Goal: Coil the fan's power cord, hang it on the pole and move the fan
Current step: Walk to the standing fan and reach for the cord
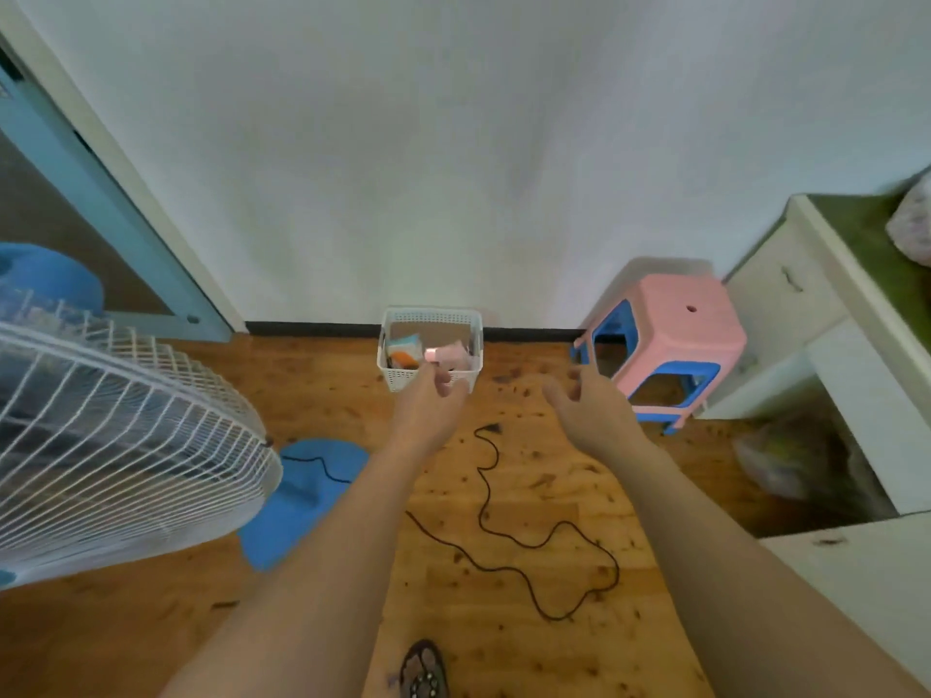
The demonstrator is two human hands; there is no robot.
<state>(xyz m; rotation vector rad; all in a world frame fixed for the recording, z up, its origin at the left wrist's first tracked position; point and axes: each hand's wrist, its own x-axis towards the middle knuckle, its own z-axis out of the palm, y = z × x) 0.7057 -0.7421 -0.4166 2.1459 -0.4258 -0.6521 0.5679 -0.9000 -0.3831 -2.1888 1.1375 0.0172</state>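
Wooden floor (529, 662) runs to a pale wall (453, 143), and I see the fan (116, 445) at the left, its white grille large in view and its blue base (307, 501) on the boards. A pink stool (675, 340) stands at the right and a white basket (430, 345) against the skirting. The power cord (504, 541) lies loose in black loops on the floor, trailing from the base to its plug (492, 428). I judge the coiling has not begun; the next move calls for reaching down to the plug end. My left hand (428, 410) is loosely curled and my right hand (589, 410) spread, both holding nothing, raised with the cord between and below them.
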